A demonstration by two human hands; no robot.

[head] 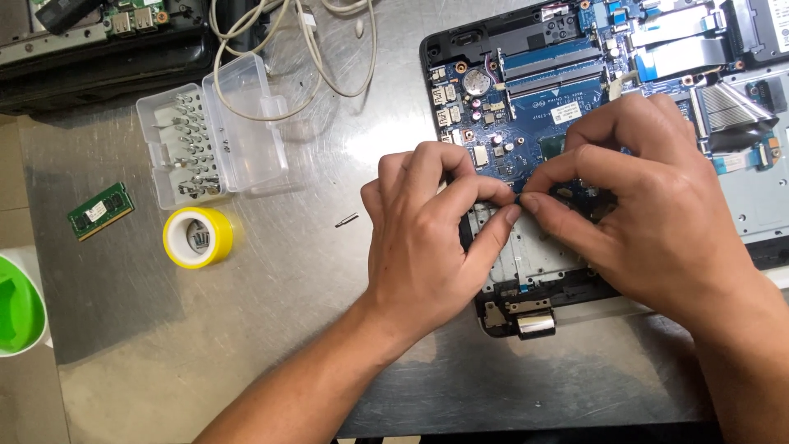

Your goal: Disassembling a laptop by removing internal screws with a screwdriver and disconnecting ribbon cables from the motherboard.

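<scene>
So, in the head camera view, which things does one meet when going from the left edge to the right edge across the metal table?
Green container → green memory module → yellow tape roll → clear bit case → loose screwdriver bit → left hand → right hand, both pinching at the blue circuit board of the opened laptop.

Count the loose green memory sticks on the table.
1: a green memory stick lies at the table's left, beside the yellow tape roll. Others may be hidden under the hands.
</scene>
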